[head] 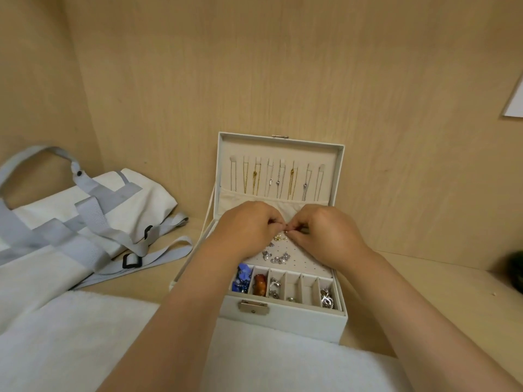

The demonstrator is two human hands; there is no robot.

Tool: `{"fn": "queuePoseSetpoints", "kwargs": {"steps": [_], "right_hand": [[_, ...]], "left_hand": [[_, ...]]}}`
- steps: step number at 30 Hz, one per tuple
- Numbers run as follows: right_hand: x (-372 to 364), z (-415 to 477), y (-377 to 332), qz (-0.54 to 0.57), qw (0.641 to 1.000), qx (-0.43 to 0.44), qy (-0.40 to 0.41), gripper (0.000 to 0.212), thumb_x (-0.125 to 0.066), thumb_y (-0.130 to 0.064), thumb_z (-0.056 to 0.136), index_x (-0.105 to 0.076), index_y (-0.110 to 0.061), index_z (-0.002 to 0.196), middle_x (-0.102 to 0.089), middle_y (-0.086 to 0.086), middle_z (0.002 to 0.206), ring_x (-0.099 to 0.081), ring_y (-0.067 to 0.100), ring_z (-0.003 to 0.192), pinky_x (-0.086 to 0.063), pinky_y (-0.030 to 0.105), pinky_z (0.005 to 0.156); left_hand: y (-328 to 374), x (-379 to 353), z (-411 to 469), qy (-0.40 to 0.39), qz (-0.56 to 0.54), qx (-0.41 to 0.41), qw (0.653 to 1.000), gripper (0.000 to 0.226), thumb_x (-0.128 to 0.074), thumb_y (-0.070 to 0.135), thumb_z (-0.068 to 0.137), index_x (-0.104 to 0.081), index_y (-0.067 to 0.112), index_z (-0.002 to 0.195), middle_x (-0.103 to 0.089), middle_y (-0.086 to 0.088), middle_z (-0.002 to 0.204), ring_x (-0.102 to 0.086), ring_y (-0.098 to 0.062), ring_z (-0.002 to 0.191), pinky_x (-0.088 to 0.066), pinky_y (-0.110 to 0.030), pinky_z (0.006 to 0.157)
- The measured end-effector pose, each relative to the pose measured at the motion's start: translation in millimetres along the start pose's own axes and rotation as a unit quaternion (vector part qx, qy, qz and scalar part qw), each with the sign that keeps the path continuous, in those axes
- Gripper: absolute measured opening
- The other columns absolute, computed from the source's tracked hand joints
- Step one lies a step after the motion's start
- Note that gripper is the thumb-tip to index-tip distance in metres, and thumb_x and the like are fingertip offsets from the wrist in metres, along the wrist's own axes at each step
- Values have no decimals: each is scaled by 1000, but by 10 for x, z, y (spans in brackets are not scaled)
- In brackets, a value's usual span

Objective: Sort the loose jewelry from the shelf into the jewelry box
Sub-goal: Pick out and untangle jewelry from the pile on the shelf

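Left hand (249, 226) and right hand (325, 232) both curled, fingertips meeting, pinching tiny stud-like piece (286, 231) between them. Positioned over perforated earring panel (308, 264) of open white jewelry box (283, 323), frame centre; contact with panel unclear. Silver earrings (266, 255) on panel, necklaces (277, 179) hung in lid at 12. Grey-strapped tote bag (93, 222) at 9, white fleecy cloth (85, 349) at 7.
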State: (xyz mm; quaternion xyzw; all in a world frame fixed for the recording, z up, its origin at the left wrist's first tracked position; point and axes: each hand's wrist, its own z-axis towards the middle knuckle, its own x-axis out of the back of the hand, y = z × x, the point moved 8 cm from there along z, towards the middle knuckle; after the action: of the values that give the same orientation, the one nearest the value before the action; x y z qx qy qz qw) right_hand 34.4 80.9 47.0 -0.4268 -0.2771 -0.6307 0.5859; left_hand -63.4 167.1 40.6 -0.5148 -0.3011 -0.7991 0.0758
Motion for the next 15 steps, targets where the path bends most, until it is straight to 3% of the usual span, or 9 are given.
{"fn": "queuePoseSetpoints", "kwargs": {"steps": [3,8,11,15], "right_hand": [[-31,15,-10,5,999,16,-45,12,-65,-37,90,-76,-35,95,-67,-15,94,-61,7,86,-52,30,72],[-48,17,63,64,993,-16,-93,15,-63,-24,90,-73,-36,94,-67,-17,97,-63,5,89,-55,34,81],[47,27,132,169,983,-55,-41,17,-65,-20,92,-69,-36,89,-67,-17,87,-61,-2,78,-52,26,75],[248,49,129,379,922,-74,37,20,-75,-7,85,-71,-25,93,-70,-6,86,-58,-1,62,-50,22,65]], "left_hand": [[-82,36,12,11,-99,23,995,20,-55,32,99,-74,33,105,-72,13,99,-66,-9,87,-54,-32,80],[-60,42,7,18,-287,51,956,16,-60,16,96,-68,29,100,-75,10,85,-69,-23,74,-58,-38,65],[1,53,-26,10,-366,57,929,9,-62,16,96,-65,20,103,-77,6,88,-57,-14,59,-48,-23,52],[46,67,-61,11,-437,76,896,13,-61,24,97,-69,17,103,-77,4,91,-59,-12,60,-39,-15,44]]}}
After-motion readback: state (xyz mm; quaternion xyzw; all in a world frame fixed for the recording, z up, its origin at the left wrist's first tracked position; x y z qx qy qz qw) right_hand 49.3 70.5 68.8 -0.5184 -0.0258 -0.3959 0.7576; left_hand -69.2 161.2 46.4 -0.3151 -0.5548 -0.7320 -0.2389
